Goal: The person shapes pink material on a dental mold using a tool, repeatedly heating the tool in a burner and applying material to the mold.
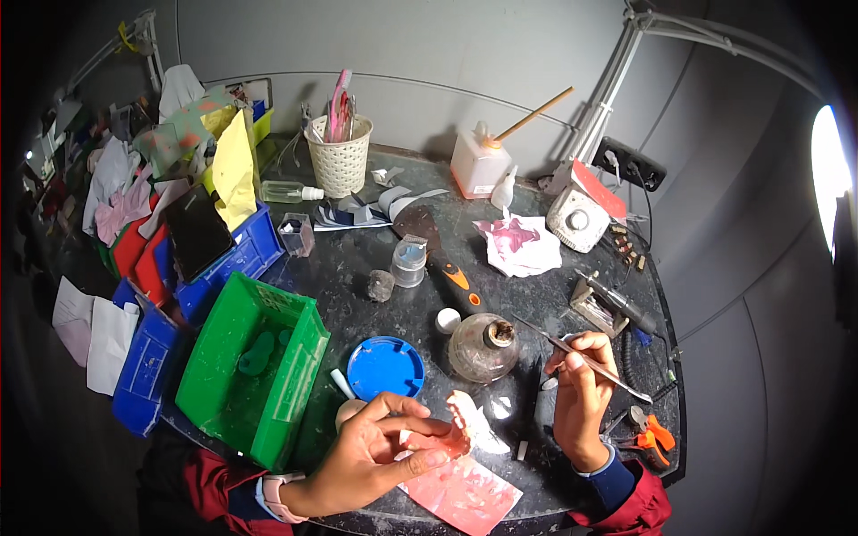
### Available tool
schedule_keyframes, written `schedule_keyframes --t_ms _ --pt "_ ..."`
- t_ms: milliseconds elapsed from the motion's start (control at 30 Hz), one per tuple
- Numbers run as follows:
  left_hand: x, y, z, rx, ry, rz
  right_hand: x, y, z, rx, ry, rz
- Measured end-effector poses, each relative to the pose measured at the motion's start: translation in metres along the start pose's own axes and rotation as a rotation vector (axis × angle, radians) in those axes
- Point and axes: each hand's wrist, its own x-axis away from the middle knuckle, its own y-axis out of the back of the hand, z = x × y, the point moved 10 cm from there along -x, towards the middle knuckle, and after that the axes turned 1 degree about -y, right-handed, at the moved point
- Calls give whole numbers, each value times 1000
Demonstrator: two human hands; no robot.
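Low in the middle, my left hand (pixel 371 460) is closed on a denture (pixel 459 422), a pink wax base with a row of teeth, tilted up between thumb and fingers. To the right, my right hand (pixel 583 406) grips a thin metal wax carver (pixel 606 375) like a pen, its far tip pointing up and left. That tip is near a round glass spirit lamp (pixel 483 353) with a dark wick; I cannot make out a flame. A pink wax sheet (pixel 469 496) lies under the denture, beside some white paper (pixel 487 438).
A green bin (pixel 290 393) and blue bins (pixel 147 375) crowd the left. A blue lid (pixel 386 368) lies by the lamp, with an orange-handled spatula (pixel 460 279) behind. Orange-handled pliers (pixel 657 438), a handpiece (pixel 621 304) and a white control box (pixel 576 219) stand right.
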Motion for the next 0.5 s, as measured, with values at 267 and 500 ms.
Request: schedule_keyframes --t_ms 267,500 --pt "2 -4 3 22 76 23 1 -6 -2 -87 33 72" --pt "-2 -11 3 49 112 53 -2 -2 -6 -50 32 52"
